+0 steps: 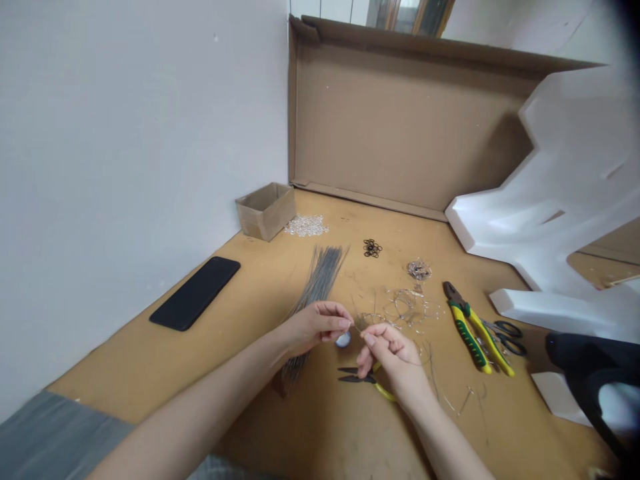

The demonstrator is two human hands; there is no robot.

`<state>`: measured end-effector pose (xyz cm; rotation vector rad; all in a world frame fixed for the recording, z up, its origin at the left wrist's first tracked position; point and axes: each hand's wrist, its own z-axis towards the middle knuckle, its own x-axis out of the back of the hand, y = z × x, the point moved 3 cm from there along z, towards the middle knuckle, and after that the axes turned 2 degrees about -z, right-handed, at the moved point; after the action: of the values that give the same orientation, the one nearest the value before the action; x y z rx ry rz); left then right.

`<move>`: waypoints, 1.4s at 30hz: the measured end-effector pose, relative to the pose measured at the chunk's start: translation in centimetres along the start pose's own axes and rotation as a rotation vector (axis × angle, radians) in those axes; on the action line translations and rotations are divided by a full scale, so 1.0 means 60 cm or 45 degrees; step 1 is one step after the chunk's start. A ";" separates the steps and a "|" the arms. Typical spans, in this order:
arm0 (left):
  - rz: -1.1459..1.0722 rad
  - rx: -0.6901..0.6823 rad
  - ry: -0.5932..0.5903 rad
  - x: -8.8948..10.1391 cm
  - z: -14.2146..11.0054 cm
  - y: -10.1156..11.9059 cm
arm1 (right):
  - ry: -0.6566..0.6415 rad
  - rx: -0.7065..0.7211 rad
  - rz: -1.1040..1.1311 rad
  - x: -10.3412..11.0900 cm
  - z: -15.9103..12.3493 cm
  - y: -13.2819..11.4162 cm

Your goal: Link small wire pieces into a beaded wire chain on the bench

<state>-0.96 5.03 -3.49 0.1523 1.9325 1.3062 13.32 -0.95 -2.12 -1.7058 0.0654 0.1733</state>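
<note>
My left hand [320, 325] is closed in a pinch on a thin wire and a small pale bead-like piece [343, 340] just below its fingertips. My right hand [387, 351] is closed too, pinching the same thin wire from the other side; the two fingertips nearly meet. Small yellow-handled pliers [363, 379] lie on the table under my right hand. A bundle of long grey wires [317, 283] lies under and beyond my left hand.
On the brown table [260, 293] lie a black phone [196, 293], a small cardboard box [266, 209], clear beads [306, 225], black rings [372, 248], bent wire scraps [407, 305], green-yellow pliers [470, 327] and scissors [506, 335]. Cardboard sheet [400, 120] and white foam [565, 193] stand behind.
</note>
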 end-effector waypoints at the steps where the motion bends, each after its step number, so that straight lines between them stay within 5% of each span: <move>1: -0.012 -0.007 0.000 0.000 0.000 0.000 | -0.003 0.014 -0.010 0.000 0.000 0.001; 24: 0.014 -0.045 0.050 -0.005 -0.001 0.000 | -0.042 0.044 -0.027 0.000 0.001 0.007; 36: 0.562 -0.621 0.198 -0.032 -0.020 0.028 | -0.037 0.010 0.129 0.002 0.003 0.016; 39: 0.624 -0.657 0.226 -0.031 -0.018 0.023 | -0.049 0.009 0.158 0.001 0.005 0.020; 42: 0.634 -0.517 0.210 -0.020 -0.012 0.019 | -0.014 0.009 0.134 0.005 0.009 0.019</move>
<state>-0.94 4.46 -1.77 0.3452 1.7769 2.0704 13.39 -0.59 -3.36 -1.6950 0.1478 0.2599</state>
